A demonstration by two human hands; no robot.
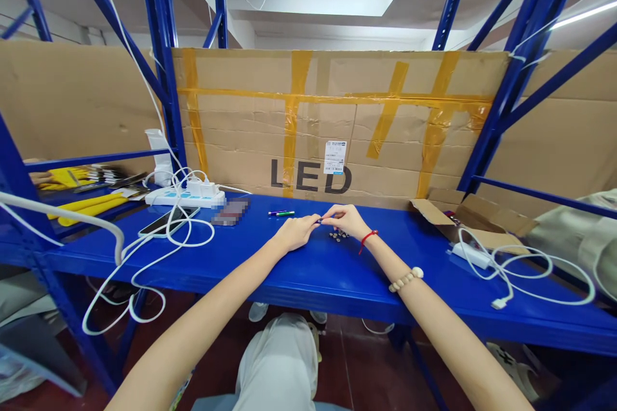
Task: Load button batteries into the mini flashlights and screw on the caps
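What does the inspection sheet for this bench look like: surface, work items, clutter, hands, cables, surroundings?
Surface: blue shelf, used as a bench.
Work items: small blue part pinched between both hands; metal bits lying beside the right hand.
Clutter: pen, phone, open box.
Hands: left hand and right hand meet fingertip to fingertip on the part; bracelets on the right arm.
Cables: white cables from the power strip; another coil at right.
Surroundings: taped cardboard marked LED, blue racking.
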